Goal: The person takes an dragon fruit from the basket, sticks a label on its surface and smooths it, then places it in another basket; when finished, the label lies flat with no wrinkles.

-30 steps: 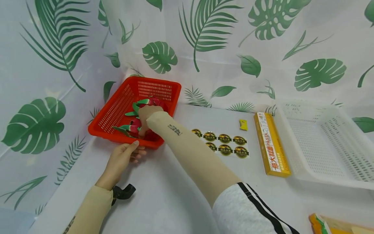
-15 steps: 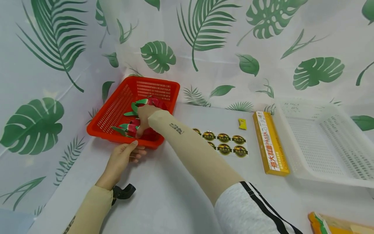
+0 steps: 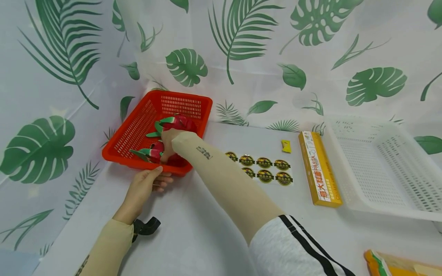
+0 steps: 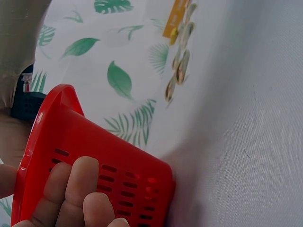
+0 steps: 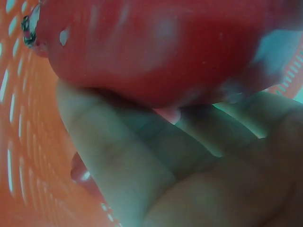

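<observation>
My right hand (image 3: 170, 142) is down in a red plastic basket (image 3: 129, 128), its fingers curled about the nearer of two dragon fruits (image 3: 156, 150), red with green leaf tips. That fruit is partly hidden behind the hand. Close up in the right wrist view, a red dragon fruit (image 5: 156, 47) lies against the fingers (image 5: 109, 146). Beyond the hand, the other dragon fruit (image 3: 183, 122) rests in the basket. My left hand (image 3: 145, 186) pinches the basket's near rim, thumb over the rim and fingers along the outer wall, as the left wrist view shows.
Round stickers (image 3: 265, 175) on a sheet lie right of the basket. Farther right are a small yellow packet (image 3: 286, 146), a yellow pasta box (image 3: 319, 168) and a white plastic basket (image 3: 386, 168). An orange packet (image 3: 397, 264) sits at the lower right. Leaf-printed cloth hangs behind.
Within the basket, the right hand and the nearer dragon fruit shift very slightly. The left hand keeps its place on the rim, and the head view drifts a little.
</observation>
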`<state>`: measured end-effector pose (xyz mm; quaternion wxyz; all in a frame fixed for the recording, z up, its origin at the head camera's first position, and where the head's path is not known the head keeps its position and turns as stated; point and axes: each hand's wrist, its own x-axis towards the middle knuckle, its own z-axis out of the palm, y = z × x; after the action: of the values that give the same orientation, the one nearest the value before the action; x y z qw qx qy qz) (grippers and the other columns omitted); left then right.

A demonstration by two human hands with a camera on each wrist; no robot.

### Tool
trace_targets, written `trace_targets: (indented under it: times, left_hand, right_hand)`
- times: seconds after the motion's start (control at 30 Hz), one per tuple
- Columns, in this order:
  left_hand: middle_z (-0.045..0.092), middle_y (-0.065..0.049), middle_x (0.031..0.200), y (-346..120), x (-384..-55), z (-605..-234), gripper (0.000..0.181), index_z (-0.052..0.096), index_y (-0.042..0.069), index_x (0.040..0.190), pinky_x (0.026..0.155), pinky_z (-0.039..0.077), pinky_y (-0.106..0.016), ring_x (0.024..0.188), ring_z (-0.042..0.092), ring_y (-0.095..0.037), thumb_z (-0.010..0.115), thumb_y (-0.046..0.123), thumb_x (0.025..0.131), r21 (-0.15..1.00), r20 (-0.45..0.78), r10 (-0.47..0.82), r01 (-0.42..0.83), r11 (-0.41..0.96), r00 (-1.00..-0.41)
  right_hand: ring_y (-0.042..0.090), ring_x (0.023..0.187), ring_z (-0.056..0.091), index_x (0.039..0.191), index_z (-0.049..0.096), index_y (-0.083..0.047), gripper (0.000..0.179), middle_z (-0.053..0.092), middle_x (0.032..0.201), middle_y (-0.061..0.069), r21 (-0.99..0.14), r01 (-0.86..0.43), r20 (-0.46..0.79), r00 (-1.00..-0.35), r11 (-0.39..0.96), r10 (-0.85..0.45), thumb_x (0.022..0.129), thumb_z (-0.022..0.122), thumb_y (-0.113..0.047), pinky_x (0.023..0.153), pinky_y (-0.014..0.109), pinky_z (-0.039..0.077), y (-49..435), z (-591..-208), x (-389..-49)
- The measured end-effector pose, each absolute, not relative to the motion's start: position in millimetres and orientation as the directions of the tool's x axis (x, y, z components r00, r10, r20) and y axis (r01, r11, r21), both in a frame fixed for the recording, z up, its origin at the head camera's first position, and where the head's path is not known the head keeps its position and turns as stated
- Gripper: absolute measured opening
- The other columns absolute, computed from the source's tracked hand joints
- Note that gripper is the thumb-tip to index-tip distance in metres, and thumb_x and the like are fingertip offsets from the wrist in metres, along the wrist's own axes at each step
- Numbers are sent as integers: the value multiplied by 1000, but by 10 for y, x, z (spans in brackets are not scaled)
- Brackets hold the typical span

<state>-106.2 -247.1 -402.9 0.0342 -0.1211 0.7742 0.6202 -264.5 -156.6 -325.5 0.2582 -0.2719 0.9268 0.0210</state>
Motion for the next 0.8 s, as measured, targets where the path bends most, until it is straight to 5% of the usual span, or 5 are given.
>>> trace_targets:
  times: [0.6, 0.8]
  left_hand:
    - [79, 5, 97, -2439, -1038, -4019, 51, 68, -6, 122, 79, 57, -24, 88, 67, -15, 46, 39, 111, 950, -210, -139, -235, 204, -968]
    - [79, 6, 97, -2462, -1044, -3999, 53, 68, -6, 124, 80, 57, -24, 89, 67, -15, 46, 40, 110, 948, -214, -134, -238, 211, -968]
  right_hand:
    - [10, 94, 61, 111, 64, -19, 56, 69, 100, -7, -231, -633, -243, -697, 739, -674, 75, 91, -51, 79, 22, 54, -1194, -2672, -2376]
    - [10, 98, 61, 117, 69, -17, 58, 71, 104, -7, -247, -668, -184, -679, 702, -711, 75, 91, -50, 81, 22, 55, -1001, -2563, -2368]
